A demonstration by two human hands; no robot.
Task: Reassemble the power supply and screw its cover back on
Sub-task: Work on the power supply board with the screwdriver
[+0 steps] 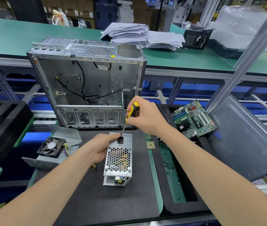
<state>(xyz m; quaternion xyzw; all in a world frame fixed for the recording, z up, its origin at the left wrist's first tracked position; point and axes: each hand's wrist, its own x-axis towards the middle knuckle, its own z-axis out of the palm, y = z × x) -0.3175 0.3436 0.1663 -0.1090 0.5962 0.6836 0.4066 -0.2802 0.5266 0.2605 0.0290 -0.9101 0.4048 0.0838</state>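
Power supply (118, 159) on black mat (96, 193), green bench (7, 38) beyond

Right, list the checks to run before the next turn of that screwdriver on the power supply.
1. Steadied: left hand grips the power supply. Ok.
2. Tool held: right hand grips the screwdriver. Ok.
3. Tip seated in a screw: too small to see. Cannot tell.
4. Fully closed: near end shows parts inside. Cannot tell.
5. Nothing left out: a fan lies apart, to the left. Not ok.
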